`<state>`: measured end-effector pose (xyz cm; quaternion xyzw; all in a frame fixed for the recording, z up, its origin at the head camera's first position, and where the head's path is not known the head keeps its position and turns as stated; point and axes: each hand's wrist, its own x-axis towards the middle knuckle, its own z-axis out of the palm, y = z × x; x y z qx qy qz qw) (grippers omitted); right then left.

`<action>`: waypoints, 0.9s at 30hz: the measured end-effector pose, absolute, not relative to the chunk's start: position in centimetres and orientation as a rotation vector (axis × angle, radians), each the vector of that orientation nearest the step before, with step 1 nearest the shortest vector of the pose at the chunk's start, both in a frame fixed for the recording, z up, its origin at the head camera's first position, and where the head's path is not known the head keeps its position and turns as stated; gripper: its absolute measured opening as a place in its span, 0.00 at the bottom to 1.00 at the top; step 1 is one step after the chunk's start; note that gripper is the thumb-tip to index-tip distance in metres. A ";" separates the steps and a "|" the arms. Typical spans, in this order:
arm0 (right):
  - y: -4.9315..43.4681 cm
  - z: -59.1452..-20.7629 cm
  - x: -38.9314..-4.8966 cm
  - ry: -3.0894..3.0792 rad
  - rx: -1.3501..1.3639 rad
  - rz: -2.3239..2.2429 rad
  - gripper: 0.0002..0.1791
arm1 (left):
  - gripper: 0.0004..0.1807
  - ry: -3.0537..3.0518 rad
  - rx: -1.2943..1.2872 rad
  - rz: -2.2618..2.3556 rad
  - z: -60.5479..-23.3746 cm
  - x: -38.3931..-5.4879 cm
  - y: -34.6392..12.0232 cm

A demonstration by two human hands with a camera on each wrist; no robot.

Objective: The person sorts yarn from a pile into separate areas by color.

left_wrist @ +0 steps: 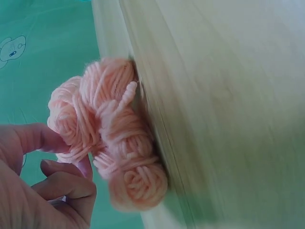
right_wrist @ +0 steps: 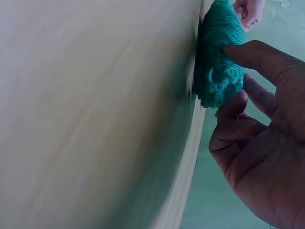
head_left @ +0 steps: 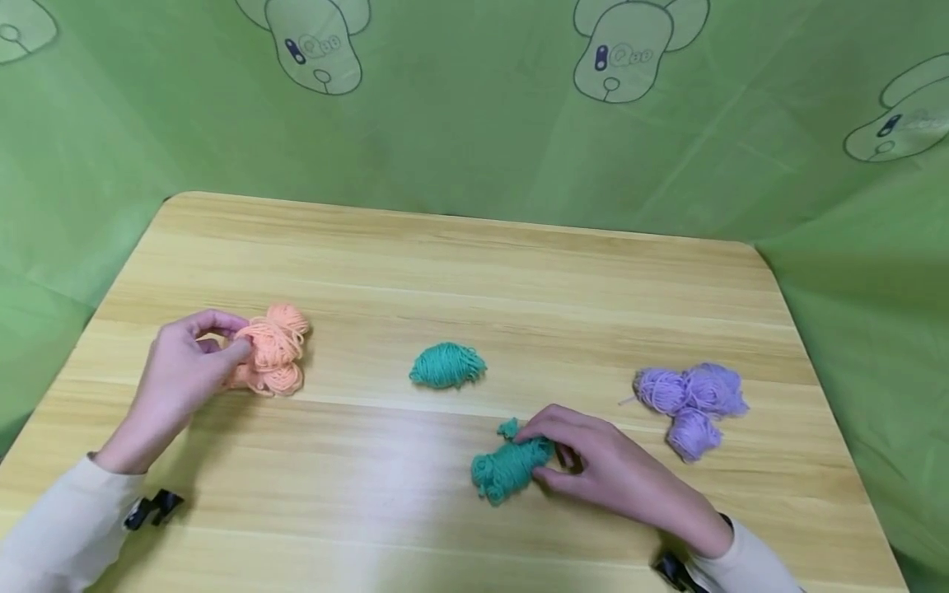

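Note:
At the table's left, my left hand (head_left: 181,354) pinches a peach yarn ball (left_wrist: 69,117) between thumb and fingers. That ball rests against several other peach yarn balls (head_left: 284,379), heaped together on the wood. My right hand (head_left: 604,465) grips the right end of a green yarn ball (head_left: 507,471), thumb on the near side and fingers on the far side. In the right wrist view this green ball (right_wrist: 221,52) touches or sits just over the tabletop; I cannot tell which. A small green tuft (head_left: 507,428) shows behind it. Another green yarn ball (head_left: 448,366) lies farther back, untouched.
A cluster of purple yarn balls (head_left: 693,403) lies on the right side of the wooden table (head_left: 356,272). Green cloth (head_left: 474,132) printed with cartoon heads hangs behind the table and at its sides. Black clips (head_left: 154,509) sit by both sleeves.

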<state>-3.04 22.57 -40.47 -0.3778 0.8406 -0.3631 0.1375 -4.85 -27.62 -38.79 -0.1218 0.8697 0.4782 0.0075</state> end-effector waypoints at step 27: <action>22.3 -40.5 -3.0 2.510 -1.048 -0.991 0.21 | 0.17 2.697 -0.329 1.695 -39.6 -5.0 -27.2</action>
